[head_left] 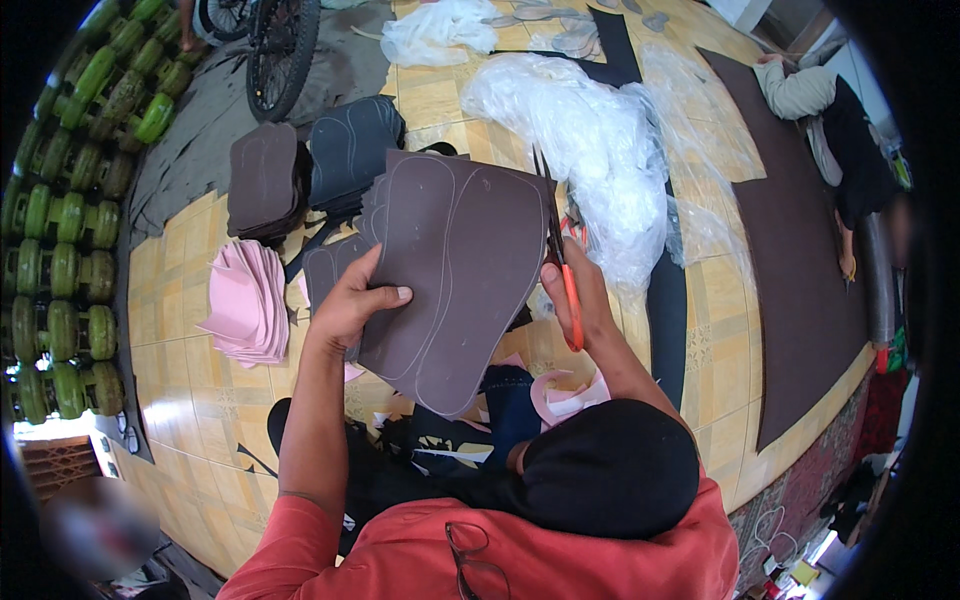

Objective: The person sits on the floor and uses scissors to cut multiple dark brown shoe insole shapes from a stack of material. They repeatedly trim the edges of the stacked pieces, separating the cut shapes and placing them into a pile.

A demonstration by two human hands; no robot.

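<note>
My left hand (pixel 347 305) grips the left edge of a dark brown sheet (pixel 455 265), thumb lying on top. Pale curved lines shaped like shoe soles are drawn on the sheet, and its lower right edge is rounded. In my right hand (pixel 587 288) are scissors (pixel 571 305) with orange handles. Their dark blades point away from me along the sheet's right edge; whether they bite into it I cannot tell. Beyond the sheet sit a stack of brown sole-shaped pieces (pixel 265 180) and a dark blue-grey stack (pixel 353 150). Left of my hand lies a pink stack (pixel 245 303).
Crumpled clear plastic (pixel 575 130) spreads over the tiled floor (pixel 190 390). At right a co-worker (pixel 840 130) bends over a long dark sheet (pixel 790 270). A bicycle wheel (pixel 283 60) stands at the back; green bottle-like cylinders (pixel 65 220) line the left. Scraps surround my lap.
</note>
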